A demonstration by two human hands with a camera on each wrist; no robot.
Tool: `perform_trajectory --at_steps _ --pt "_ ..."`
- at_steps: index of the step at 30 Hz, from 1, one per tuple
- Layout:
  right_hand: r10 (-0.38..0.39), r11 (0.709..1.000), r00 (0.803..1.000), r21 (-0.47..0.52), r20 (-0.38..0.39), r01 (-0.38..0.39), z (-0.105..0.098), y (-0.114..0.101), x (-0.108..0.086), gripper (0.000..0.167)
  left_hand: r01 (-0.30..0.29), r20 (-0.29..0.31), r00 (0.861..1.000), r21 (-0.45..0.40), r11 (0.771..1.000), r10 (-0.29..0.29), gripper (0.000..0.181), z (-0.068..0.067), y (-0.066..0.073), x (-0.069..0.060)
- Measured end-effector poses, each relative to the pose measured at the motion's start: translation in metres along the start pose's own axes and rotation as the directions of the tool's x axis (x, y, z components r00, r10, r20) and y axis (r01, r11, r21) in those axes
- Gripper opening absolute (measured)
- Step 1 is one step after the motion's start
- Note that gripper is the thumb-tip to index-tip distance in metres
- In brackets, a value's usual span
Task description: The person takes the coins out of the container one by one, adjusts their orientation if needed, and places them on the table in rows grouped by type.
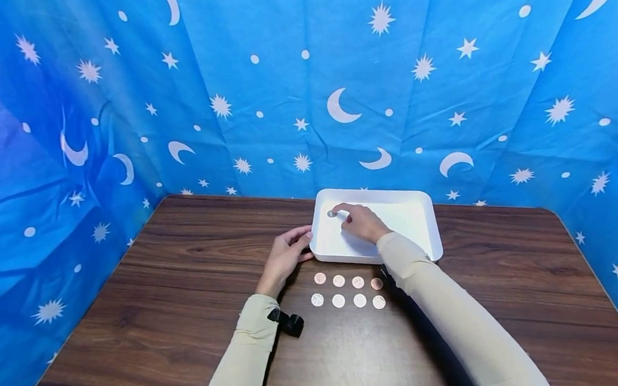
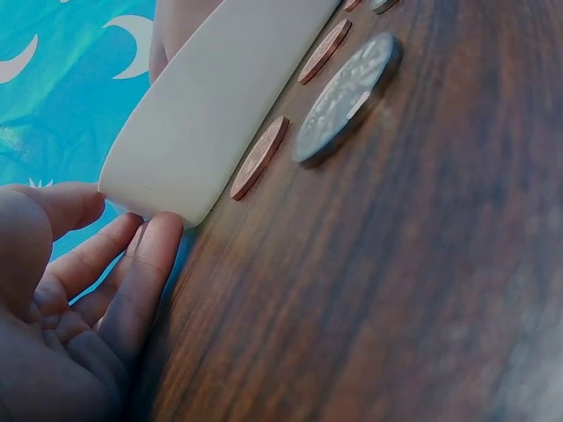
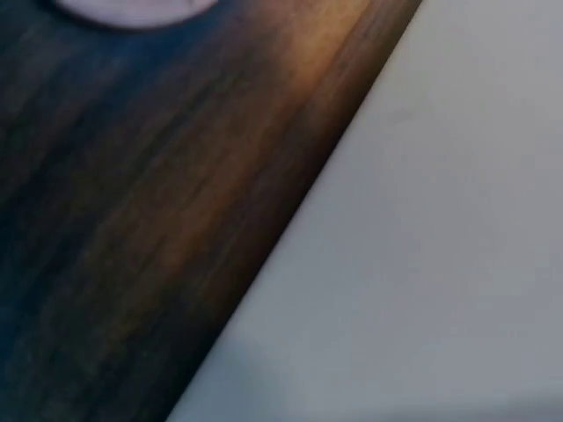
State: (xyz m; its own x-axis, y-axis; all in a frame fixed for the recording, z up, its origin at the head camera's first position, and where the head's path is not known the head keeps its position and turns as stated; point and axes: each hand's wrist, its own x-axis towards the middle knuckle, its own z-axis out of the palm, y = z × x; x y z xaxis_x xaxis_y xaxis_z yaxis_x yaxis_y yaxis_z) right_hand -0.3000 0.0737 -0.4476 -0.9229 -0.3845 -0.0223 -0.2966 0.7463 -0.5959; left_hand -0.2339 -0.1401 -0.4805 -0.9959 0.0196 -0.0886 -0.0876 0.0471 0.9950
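A white tray stands near the back of the table. My left hand holds its left end; in the left wrist view the thumb touches the rim and the fingers touch the lower wall. My right hand reaches inside the tray, with the index fingertip at a silver-coloured coin near the far left corner. The thumb looks apart from that coin. In front of the tray lie two rows of coins: copper ones behind, silver ones nearer. The right wrist view misses the right hand.
The dark wood-grain table extends around the tray and coins. Behind and beside it hangs a blue cloth with white moons and stars. A black wrist strap with a small camera sits on my left forearm.
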Motion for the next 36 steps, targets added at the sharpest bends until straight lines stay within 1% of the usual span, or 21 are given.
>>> perform_trajectory --at_steps 4,8,15,18,23,30,32,36 --pt "-0.002 0.998 0.999 -0.068 0.033 0.004 0.001 -0.002 0.002 0.048 0.003 0.0 1.0 -0.001 1.0 -0.003 0.033 0.0 0.0 0.0" --pt "0.001 0.996 0.999 -0.089 0.041 0.003 -0.001 -0.003 -0.002 0.047 0.003 0.006 1.0 0.006 1.0 -0.003 0.034 0.0 0.001 -0.001" --pt "-0.052 0.989 0.998 -0.139 0.023 0.055 -0.01 0.002 -0.022 0.043 0.011 0.009 1.0 0.013 1.0 -0.011 0.036 -0.001 -0.001 0.001" --pt "-0.046 0.99 0.999 -0.132 0.019 0.048 -0.013 0.007 -0.032 0.042 0.012 0.007 1.0 0.016 1.0 -0.013 0.036 -0.002 -0.002 0.002" --pt "0.014 0.995 1.0 -0.099 0.011 -0.013 -0.018 0.017 -0.045 0.042 0.005 0.01 1.0 0.019 1.0 -0.005 0.036 -0.001 0.0 0.001" --pt "0.091 0.994 0.995 -0.059 -0.05 -0.094 -0.023 0.036 -0.06 0.036 0.012 0.023 1.0 0.018 1.0 -0.012 0.037 0.0 0.0 0.002" --pt "0.101 0.994 0.993 -0.041 -0.067 -0.104 -0.025 0.04 -0.063 0.034 0.007 0.02 1.0 0.017 1.0 -0.007 0.037 0.0 0.0 0.003" --pt "0.089 0.996 0.991 -0.013 -0.095 -0.09 -0.026 0.044 -0.066 0.032 0.005 0.018 1.0 0.016 1.0 -0.006 0.037 0.001 -0.002 0.004"
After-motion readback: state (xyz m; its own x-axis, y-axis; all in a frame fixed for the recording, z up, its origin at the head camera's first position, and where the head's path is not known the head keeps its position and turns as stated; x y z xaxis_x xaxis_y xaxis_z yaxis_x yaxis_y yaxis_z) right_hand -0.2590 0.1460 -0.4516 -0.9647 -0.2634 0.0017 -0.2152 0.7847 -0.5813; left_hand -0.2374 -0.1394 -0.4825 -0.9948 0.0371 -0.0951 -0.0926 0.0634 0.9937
